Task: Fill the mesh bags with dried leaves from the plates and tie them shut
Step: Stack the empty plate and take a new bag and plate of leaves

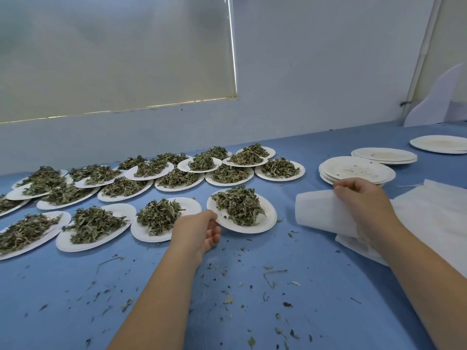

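Observation:
Several white paper plates heaped with dried green leaves cover the left and middle of the blue table. My left hand [199, 229] grips the near-left rim of the closest right-hand plate [267, 218], thumb on top and fingers under it; its leaf pile [238, 204] stays heaped. My right hand [361, 198] pinches the top edge of a white mesh bag [321, 213], lifted off a stack of more white bags [429, 218] at the right. The bag hangs limp and looks empty.
Stacks of emptied paper plates [356, 170] stand behind my right hand, with two more stacks farther right. Leaf crumbs and stems [270, 274] litter the blue cloth near me. A white wall runs along the table's far edge.

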Demonstrator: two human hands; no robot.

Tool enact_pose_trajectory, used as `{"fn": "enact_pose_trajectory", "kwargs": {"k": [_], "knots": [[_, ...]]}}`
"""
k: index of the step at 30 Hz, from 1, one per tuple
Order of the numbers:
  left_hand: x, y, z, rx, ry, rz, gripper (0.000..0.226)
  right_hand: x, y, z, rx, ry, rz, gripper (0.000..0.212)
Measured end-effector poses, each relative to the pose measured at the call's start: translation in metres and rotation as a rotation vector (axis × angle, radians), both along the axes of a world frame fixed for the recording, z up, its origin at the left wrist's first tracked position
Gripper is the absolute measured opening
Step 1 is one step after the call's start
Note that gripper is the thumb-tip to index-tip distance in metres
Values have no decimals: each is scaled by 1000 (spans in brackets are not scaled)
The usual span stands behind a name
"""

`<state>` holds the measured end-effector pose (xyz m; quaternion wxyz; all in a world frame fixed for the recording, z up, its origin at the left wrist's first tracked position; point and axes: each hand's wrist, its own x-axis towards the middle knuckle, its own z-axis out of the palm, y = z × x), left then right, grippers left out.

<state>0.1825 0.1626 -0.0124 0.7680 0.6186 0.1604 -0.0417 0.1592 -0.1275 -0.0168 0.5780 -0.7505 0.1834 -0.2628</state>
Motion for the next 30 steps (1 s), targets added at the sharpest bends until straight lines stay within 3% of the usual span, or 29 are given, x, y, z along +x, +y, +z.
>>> {"fn": "enact_pose_trajectory", "kwargs": {"k": [11,17,23,30], "knots": [[-59,39,20,148,20,-258,3,-10,-1,4,39,60,10,15],[-95,64,22,220,95,-395,18,-11,4,4,-46,127,62,18],[-111,67,16,230,160,-456,7,-15,9,2,-128,135,118,17],[-103,69,22,558,73,-414,23,-19,12,4,-52,110,183,22]]}}
